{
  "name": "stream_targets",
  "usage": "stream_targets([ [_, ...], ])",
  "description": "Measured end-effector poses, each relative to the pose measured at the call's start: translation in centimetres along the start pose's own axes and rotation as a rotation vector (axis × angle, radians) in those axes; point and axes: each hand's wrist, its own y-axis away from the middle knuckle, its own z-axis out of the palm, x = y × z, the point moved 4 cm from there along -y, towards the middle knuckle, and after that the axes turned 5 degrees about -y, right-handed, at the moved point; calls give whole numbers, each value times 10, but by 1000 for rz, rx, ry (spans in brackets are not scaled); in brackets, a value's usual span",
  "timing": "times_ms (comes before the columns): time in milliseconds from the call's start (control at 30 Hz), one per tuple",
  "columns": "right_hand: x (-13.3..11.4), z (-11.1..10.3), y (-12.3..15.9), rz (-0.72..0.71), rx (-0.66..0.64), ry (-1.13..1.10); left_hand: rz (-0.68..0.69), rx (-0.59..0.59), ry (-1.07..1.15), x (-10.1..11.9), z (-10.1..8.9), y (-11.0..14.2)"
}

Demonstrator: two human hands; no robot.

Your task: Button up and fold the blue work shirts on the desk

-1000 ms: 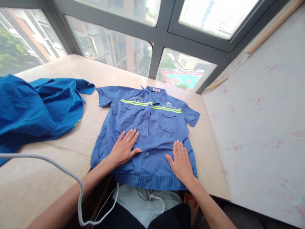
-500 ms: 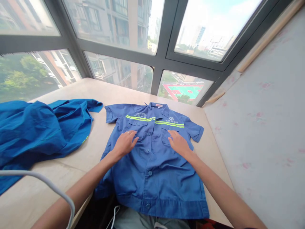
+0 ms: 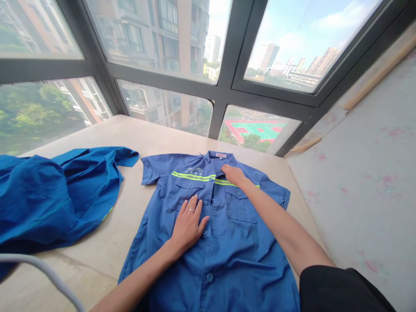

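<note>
A blue short-sleeved work shirt point(image 3: 185, 277) lies front side up, collar away from me, with yellow-green stripes across the chest, two flap pockets and buttons down the front. My left hand point(image 3: 190, 221), a ring on one finger, rests flat on it beside the button line, below the chest pocket on the left, fingers spread. Reaching farther up, my right hand point(image 3: 234, 174) is at the open collar on the right, its bent fingers closed on the front edge of the cloth. The thumb is hidden, and the wrist and hand cover the print on that side.
A second blue garment point(image 3: 91, 186) lies crumpled on the pale tabletop point(image 3: 130, 130) at the left. A white cable point(image 3: 42, 271) curves through the lower left corner. Grey-framed windows point(image 3: 169, 82) stand behind the tabletop, and a flowered wall point(image 3: 364, 173) rises on the right.
My right hand has moved up from the pocket area to the collar and closed on the cloth. My left hand has shifted down and inward and now lies flat. The view has tilted up slightly.
</note>
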Motion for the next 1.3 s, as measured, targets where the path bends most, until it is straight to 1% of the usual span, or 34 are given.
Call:
stream_targets([
  [133, 19, -7, -10, 41, 19, 1, -2, 7, 19, 1, -4, 0],
  [233, 35, -15, -20, 134, 64, -5, -27, 29, 14, 1, -5, 0],
  [333, 43, -14, -25, 217, 97, -14, -49, 60, 13, 2, -6, 2],
  [433, 37, -2, -22, 230, 141, -17, -51, 73, 39, 3, -8, 2],
  [500, 29, 9, -16, 229, 190, -8, -53, 66, 69, 4, -9, 2],
  [567, 25, 20, -7, 260, 262, -11, -59, 44, 103, 4, -10, 2],
  [667, 29, 32, 6, 332, 403, -100, -63, 1, 149, 6, -8, 0],
  [733, 36, 37, 12, 321, 446, -171, -63, -22, 171, 7, -6, -1],
  [833, 43, 43, 17, 273, 406, -203, -64, -35, 194, 7, -4, -3],
  [1000, 47, 48, 25, 267, 354, -218, -81, -66, 196, 9, -2, -9],
  [1167, 45, 49, 32, 234, 352, -226, -111, -78, 186, 11, 0, -15],
  [1300, 42, 46, 36, 244, 376, -232, -95, -55, 188, 11, 1, -16],
])
